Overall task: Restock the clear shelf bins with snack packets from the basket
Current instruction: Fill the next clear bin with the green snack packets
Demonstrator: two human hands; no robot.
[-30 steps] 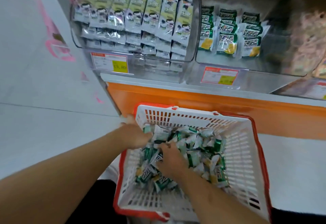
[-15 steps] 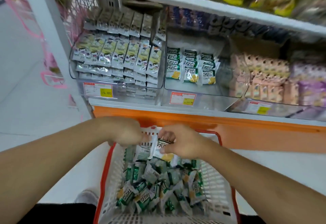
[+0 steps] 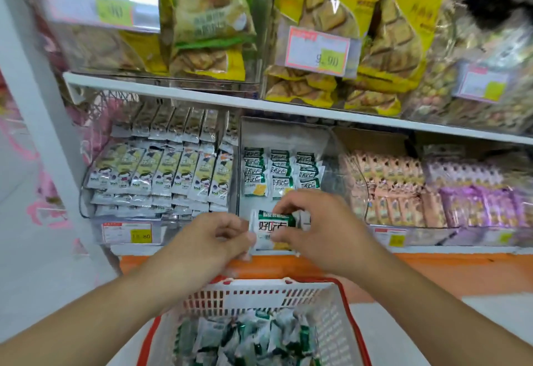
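Snack packet (image 3: 272, 228), green and white, is held up before the clear bin (image 3: 328, 146), above the basket (image 3: 253, 298). Right hand (image 3: 320, 233) fingers pinch its top and bottom edges; left hand (image 3: 213, 238) fingers pinch its left edge.

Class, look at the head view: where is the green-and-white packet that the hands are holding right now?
The green-and-white packet sits mid-frame, pinched between the left hand and right hand, above the basket and in front of the clear bin of matching packets.
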